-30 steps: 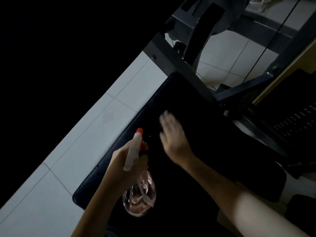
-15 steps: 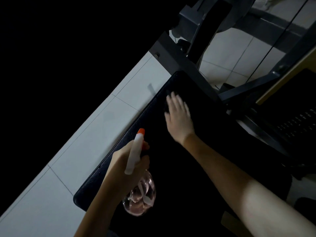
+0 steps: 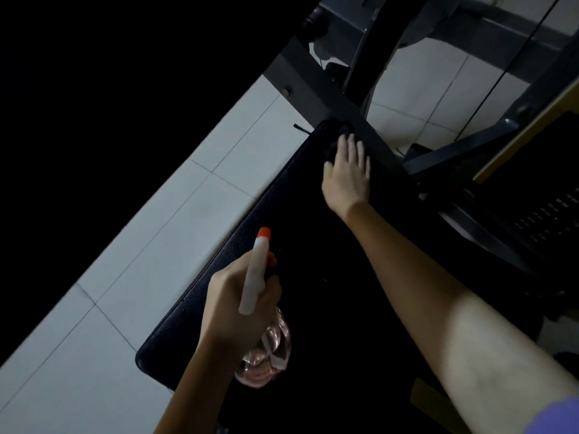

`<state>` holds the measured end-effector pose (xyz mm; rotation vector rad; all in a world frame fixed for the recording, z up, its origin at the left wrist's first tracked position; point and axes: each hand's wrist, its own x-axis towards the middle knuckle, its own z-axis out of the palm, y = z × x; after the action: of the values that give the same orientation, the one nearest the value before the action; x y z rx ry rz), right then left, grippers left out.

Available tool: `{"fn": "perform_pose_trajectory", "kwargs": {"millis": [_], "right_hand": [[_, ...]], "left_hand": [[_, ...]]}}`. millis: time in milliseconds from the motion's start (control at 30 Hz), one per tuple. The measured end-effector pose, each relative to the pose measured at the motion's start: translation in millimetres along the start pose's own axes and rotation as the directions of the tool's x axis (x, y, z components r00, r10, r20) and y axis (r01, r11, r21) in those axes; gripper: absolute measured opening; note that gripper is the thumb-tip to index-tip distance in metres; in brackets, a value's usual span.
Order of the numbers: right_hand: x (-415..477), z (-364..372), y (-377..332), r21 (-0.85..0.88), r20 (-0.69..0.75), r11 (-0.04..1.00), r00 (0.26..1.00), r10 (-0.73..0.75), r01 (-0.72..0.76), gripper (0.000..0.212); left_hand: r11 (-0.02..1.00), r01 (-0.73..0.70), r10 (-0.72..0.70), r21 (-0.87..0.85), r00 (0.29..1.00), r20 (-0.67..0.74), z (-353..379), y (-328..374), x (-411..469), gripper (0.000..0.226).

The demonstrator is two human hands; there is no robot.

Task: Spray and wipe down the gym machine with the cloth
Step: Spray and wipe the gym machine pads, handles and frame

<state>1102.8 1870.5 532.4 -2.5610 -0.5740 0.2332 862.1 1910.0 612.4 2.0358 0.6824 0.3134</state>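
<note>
Entry: no text, label, brand, number or sign is legible anywhere in the head view. The spray bottle (image 3: 268, 352) at 6 o'clock and the machine frame (image 3: 332, 98) at 1 o'clock show plain surfaces. The black bench pad (image 3: 313, 245) at centre is too dark to resolve any marking.

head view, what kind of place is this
Probably a gym or home workout room: a black padded bench, a grey steel machine frame beyond it, and a white tiled floor.
</note>
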Motion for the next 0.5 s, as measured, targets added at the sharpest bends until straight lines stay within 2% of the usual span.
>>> {"fn": "perform_pose_trajectory", "kwargs": {"millis": [67, 133, 200, 267, 333, 433, 467, 500], "right_hand": [[-23, 3, 8, -0.061, 0.03, 0.978, 0.98, -0.196, 0.198, 0.058], [-43, 0, 33, -0.095, 0.13, 0.913, 0.914, -0.384, 0.397, 0.057], [-41, -9, 58, -0.116, 0.158, 0.881, 0.884, -0.44, 0.459, 0.056], [-24, -16, 64, -0.211, 0.157, 0.889, 0.911, -0.381, 0.407, 0.056], [-1, -21, 51, -0.232, 0.156, 0.943, 0.966, -0.208, 0.241, 0.056], [21, -20, 12, -0.002, 0.087, 0.995, 0.992, 0.096, -0.096, 0.055], [20, -17, -1, 0.058, 0.077, 0.99, 0.99, 0.122, -0.127, 0.055], [13, -10, -11, 0.069, 0.073, 0.994, 0.994, 0.082, -0.087, 0.055]], "left_hand": [[0.999, -0.001, 0.001, 0.035, 1.0, -0.003, 1, -1, 1, 0.022], [0.996, 0.005, -0.004, 0.093, 1.0, -0.02, 1, -1, 2, 0.024], [0.995, 0.026, -0.025, 0.096, 1.0, -0.016, 1, 1, 3, 0.026], [0.991, 0.031, -0.029, 0.127, 0.999, -0.02, 0, 4, 5, 0.03], [0.986, 0.035, -0.031, 0.164, 0.999, -0.025, 1, 5, 7, 0.031], [0.978, 0.079, -0.07, 0.191, 0.996, -0.053, 3, 7, 11, 0.02], [0.979, 0.077, -0.066, 0.191, 0.996, -0.066, 4, 8, 11, 0.02], [0.979, 0.078, -0.064, 0.186, 0.995, -0.08, 5, 10, 11, 0.016]]}}
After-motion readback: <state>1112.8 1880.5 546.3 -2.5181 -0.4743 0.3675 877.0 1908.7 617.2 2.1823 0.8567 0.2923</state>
